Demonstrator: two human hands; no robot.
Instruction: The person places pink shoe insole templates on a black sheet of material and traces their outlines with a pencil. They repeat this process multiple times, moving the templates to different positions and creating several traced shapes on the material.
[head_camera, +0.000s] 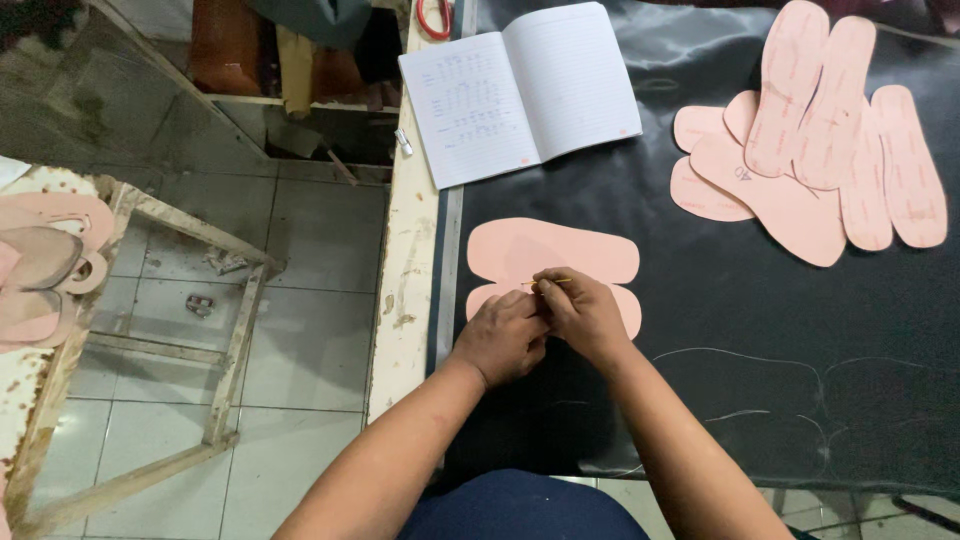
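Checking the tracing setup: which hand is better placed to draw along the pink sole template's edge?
Probably the right hand: its fingers pinch a thin yellow pencil already over the pink template. The left hand rests beside it at the template's near edge.

My left hand (502, 335): curled, knuckles up, pressed against my right.
My right hand (580, 312): pinching a thin yellow pencil (548, 282) — tip on the pink templates (545, 252).
Surface: black sheet (760, 330), faint traced outlines.
Far side: open notebook (520, 92) — pile of pink cutouts (815, 140).
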